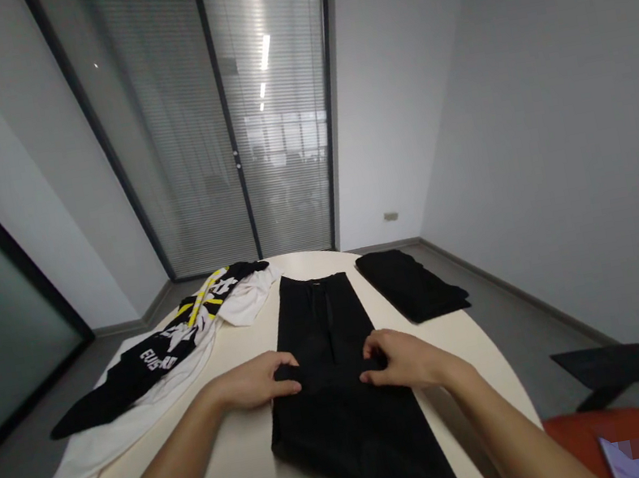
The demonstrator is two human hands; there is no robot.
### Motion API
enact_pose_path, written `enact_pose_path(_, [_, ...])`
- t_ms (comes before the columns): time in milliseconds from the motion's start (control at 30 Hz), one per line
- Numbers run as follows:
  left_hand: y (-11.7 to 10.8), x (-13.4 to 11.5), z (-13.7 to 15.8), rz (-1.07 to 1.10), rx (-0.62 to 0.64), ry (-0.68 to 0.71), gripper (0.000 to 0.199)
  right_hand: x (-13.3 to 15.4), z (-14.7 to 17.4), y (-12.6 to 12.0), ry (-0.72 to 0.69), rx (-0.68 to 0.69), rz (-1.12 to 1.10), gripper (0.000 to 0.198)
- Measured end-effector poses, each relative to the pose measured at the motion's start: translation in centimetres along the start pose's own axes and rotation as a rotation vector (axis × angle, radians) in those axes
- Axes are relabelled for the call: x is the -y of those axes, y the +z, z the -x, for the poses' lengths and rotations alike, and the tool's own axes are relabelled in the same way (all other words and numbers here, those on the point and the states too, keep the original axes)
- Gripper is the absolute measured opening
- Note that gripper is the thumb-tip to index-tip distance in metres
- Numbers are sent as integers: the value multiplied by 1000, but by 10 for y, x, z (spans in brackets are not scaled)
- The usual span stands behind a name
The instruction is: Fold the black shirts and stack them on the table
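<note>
Where black-and-white clothing (134, 379) lies heaped along left side of pale table (242, 467), white letters seem to read "EUIS", rest lost in folds. One pair of black trousers (334, 385) laid out mid-table; one folded black garment (408, 285) to right. Two hands, left hand (261, 379) and right hand (403, 358), nearly closed, each pinching trousers at opposite side edges.

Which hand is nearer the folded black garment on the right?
Right: the right hand is at the right edge of the trousers, short of the folded garment; the left hand is at their left edge, farther.
</note>
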State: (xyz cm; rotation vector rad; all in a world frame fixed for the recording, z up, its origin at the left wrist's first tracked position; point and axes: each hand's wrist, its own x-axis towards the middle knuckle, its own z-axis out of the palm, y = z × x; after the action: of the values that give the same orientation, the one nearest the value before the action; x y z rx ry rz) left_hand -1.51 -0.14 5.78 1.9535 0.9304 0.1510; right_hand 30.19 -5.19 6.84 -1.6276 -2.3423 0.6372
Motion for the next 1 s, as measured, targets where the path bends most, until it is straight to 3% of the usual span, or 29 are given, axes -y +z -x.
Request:
enact_pose_path(133, [0,-3,-1,111,-57,88,30,-5,2,1,54,22,19,29])
enact_pose_path(267, [2,-7,-2,213,-95,162,32,-5,4,-2,-44,74,-98,15])
enact_pose_path(333, [3,-7,-5,260,-159,194,35,-2,1,-2,-97,-5,-146,17])
enact_pose_path(500, [5,9,-25,344,-463,247,40,-4,-21,10,-166,-414,-221,24])
enact_pose_path(600, [6,24,-35,299,-522,203,38,-10,-33,20,-131,-369,-200,20])
enact_pose_path(667, [5,30,-35,275,-470,163,36,-13,-33,21,-77,-268,-172,19])
enact_pose_path(767, [2,28,-26,262,-282,103,34,-12,-22,15,-33,-92,-201,20])
enact_pose_path(900, [-1,15,-9,252,39,44,33,-6,-4,4,-103,177,-366,17])
enact_pose_path(1000, [-3,4,-1,231,101,63,31,-1,2,-2,-166,254,-469,17])
